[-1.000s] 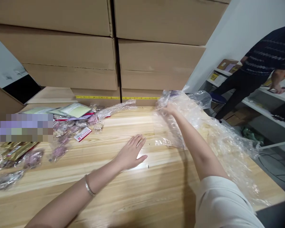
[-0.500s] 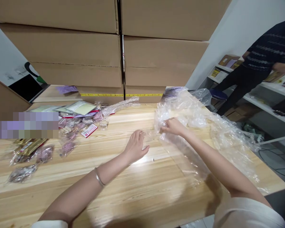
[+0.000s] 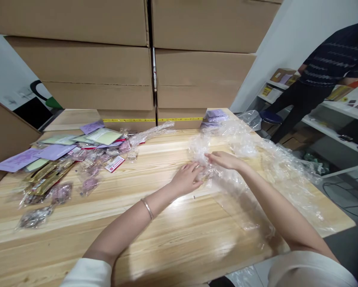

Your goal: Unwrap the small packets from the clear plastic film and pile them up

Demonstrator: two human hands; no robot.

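Observation:
A big crumpled sheet of clear plastic wrap (image 3: 265,167) lies across the right part of the wooden table (image 3: 155,235). My right hand (image 3: 223,160) pinches its left edge, fingers closed on the film. My left hand (image 3: 187,178), with a bracelet on the wrist, meets it from the left, its fingers curled onto the same edge of the plastic. The two hands are almost touching near the middle of the table.
Several small clear packets of dried goods, gold sachets and purple and green cards (image 3: 62,159) lie scattered at the left. Stacked cardboard boxes (image 3: 149,59) wall off the far edge. A person in dark clothes (image 3: 322,75) stands by shelves at the right.
My right hand has drawn the plastic from the far edge back toward me. My left hand has left the bare table top and moved right onto the plastic.

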